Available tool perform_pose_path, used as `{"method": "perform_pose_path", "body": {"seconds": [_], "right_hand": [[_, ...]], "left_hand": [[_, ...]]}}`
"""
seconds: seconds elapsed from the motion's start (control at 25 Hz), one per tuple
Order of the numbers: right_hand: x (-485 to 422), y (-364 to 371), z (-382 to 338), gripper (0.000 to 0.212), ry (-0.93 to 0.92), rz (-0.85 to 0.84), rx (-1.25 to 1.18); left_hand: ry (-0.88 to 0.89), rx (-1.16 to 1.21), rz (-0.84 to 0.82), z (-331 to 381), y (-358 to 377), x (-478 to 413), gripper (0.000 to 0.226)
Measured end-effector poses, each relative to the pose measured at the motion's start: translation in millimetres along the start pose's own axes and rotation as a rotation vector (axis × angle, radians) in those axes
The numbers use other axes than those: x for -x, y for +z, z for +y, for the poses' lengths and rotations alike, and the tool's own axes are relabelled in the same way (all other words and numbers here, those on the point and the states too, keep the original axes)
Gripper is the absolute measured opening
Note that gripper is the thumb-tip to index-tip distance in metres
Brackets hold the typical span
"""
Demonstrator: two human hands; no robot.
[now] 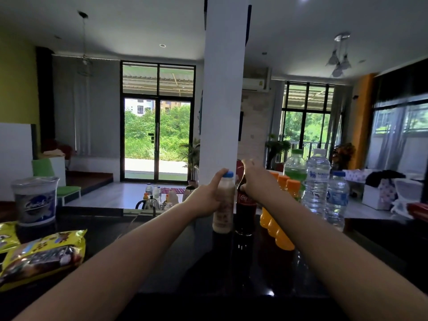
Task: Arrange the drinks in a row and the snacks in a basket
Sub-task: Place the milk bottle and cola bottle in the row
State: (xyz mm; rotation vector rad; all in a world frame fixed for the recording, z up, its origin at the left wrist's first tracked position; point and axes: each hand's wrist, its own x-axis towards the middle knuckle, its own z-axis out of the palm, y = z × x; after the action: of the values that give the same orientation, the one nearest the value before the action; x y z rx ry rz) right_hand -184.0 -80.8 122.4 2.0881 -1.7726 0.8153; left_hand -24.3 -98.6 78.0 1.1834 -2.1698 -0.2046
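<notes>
Standing in left grip [206,199], milk bottle [225,220]

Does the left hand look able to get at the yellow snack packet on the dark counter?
Likely yes, once freed: the left hand grips the beige blue-capped bottle; only bare counter lies between it and the yellow snack packet.

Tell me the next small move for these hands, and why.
Probably release both bottles: the left hand grips the blue-capped milky bottle, the right hand holds the cola bottle, and both seem to stand side by side on the dark counter, beside the orange bottles.
</notes>
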Motion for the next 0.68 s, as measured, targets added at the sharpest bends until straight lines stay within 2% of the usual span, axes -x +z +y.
{"method": "perform_pose_path", "body": {"seconds": [0.56,0.68], "right_hand": [[-26.1,15.7,21.1,0.049,0.110,-0.007,-0.011],[-23.4,16.4,20.7,0.062,0.111,-0.020,0.047]], "left_hand": [[0.009,-0.123,0.075,3.6,36.6,-34.1,0.096],[-0.004,-0.173,0.025,0.2,38.6,-31.3,0.101]]}}
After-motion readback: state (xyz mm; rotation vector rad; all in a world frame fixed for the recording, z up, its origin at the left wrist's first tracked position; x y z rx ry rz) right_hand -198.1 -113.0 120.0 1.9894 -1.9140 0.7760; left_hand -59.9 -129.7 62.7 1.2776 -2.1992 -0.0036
